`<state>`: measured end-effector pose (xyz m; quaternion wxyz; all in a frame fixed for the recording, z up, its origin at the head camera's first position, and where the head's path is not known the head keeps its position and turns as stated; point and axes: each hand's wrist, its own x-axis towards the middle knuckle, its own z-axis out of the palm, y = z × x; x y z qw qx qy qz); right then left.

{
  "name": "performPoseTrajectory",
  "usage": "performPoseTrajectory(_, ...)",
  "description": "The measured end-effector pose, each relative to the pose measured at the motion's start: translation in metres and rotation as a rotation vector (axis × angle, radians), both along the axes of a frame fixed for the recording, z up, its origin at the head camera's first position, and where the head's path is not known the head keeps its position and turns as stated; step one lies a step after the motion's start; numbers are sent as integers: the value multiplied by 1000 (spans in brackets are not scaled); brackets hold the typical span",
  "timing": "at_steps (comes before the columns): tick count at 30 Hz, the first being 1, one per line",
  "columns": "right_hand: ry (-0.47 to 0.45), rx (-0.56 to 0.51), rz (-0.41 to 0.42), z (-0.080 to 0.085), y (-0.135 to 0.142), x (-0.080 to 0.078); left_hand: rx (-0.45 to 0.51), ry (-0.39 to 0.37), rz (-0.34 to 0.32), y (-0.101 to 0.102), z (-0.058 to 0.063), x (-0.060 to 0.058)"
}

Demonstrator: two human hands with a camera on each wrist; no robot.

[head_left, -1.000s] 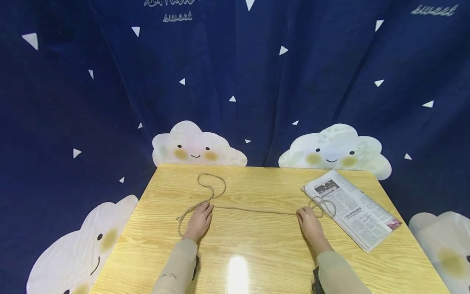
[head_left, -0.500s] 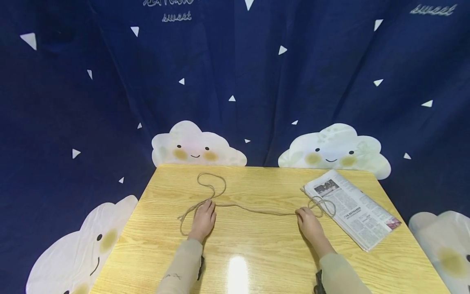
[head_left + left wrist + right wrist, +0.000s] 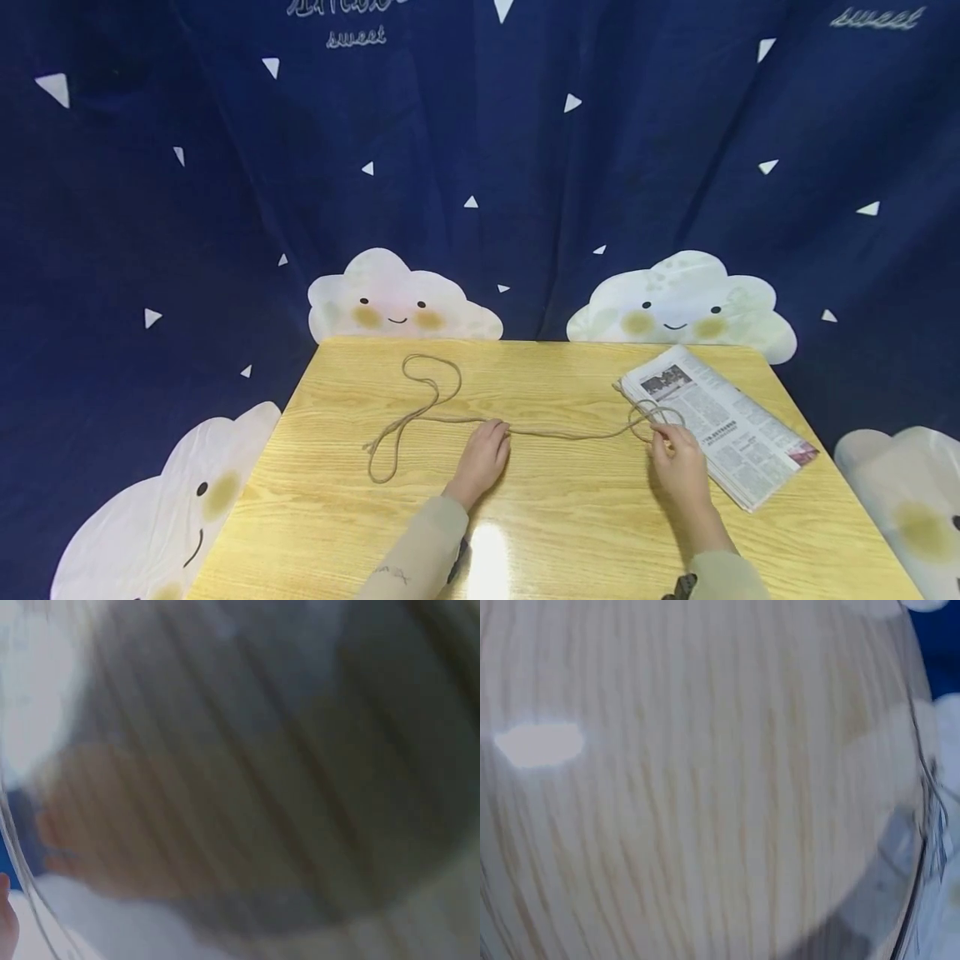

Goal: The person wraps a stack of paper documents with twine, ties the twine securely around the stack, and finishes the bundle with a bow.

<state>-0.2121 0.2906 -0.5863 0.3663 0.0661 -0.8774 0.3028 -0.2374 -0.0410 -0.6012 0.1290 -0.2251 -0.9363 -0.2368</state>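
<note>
Left hand point(image 3: 480, 458) and right hand point(image 3: 684, 468) now sit farther right, apart, at the rope point(image 3: 562, 435), grips unclear; straightening it seems the step, next calling for light fingertips

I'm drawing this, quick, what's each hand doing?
Left hand: on the rope; whether it grips cannot be told.
Right hand: closed, pinching the rope.
</note>
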Motion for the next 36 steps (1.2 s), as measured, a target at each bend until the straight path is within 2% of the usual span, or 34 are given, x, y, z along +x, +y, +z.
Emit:
performPoseTrajectory(3, 84, -57, -79, 2, 18, 5, -21, -32, -62, 27, 2, 5)
performPoseTrajectory(5, 102, -88, -139, 3, 30, 9, -32, -75, -102, 45, 4, 8)
performPoseTrajectory(10, 46, -116, -278, 7, 60, 20, -77, -147, -189, 83, 7, 14)
performPoseTrajectory(12, 5, -111, -318, 10, 71, 24, -91, -155, -219, 96, 9, 16)
performPoseTrajectory(15, -83, -103, -336, 14, 88, 29, -100, -174, -254, 113, 11, 17)
performPoseTrajectory(22, -414, 18, -257, 14, 133, 38, -96, -242, -319, 148, 15, 22)
performPoseTrajectory(24, -472, 38, -242, 14, 144, 39, -89, -284, -332, 157, 18, 24)
performPoseTrajectory(27, -505, 49, -257, 15, 158, 38, -89, -365, -341, 170, 23, 26)
performPoseTrajectory(31, -533, -3, -299, 17, 173, 33, -108, -437, -347, 186, 29, 26)
performPoseTrajectory(34, -620, -81, -338, 21, 182, 32, -99, -477, -352, 195, 33, 25)
performPoseTrajectory(36, -699, -155, -363, 25, 185, 33, -70, -545, -338, 200, 38, 24)
